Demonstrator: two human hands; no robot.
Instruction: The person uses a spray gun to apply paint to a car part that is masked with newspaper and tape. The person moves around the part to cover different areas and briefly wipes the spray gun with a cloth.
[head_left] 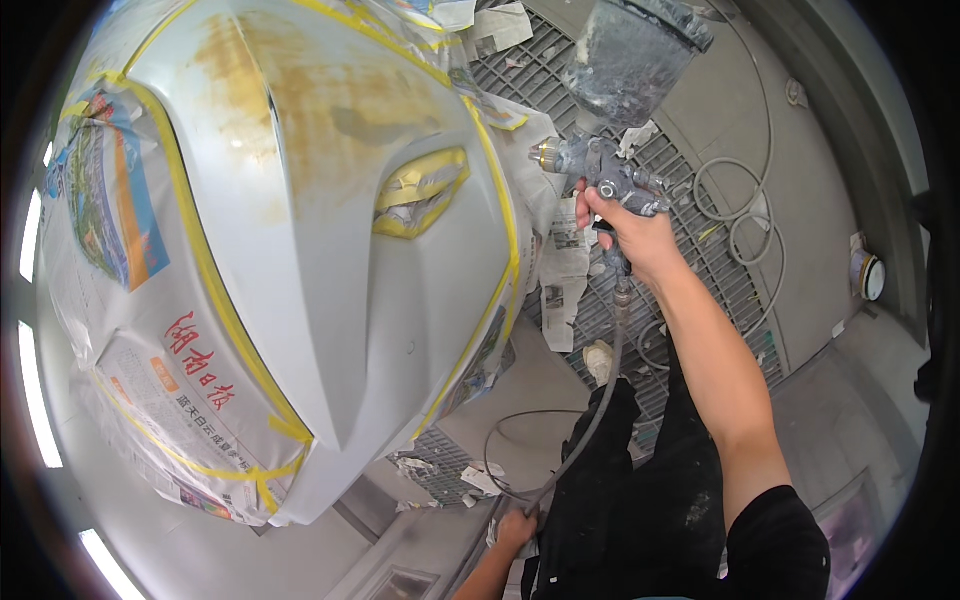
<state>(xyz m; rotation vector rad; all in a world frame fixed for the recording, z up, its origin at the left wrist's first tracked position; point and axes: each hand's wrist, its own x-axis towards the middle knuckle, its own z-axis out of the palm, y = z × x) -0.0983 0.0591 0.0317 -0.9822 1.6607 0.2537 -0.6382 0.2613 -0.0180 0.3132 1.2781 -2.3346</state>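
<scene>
My right hand is wrapped round the grip of a spray gun, whose nozzle points left at the car body panel. A large paint-smeared cup sits on top of the gun. From the grip, a grey air hose runs down to my left hand, which is closed around it low in the view. The panel is pale grey, with yellow-brown patches near its upper part. Yellow masking tape and newspaper cover the areas around it. A recess in the panel holds a taped-over part.
Metal floor grating lies beneath, with scraps of paper and a crumpled whitish piece on it. Loops of hose lie on the floor at right. A round container stands by the right wall.
</scene>
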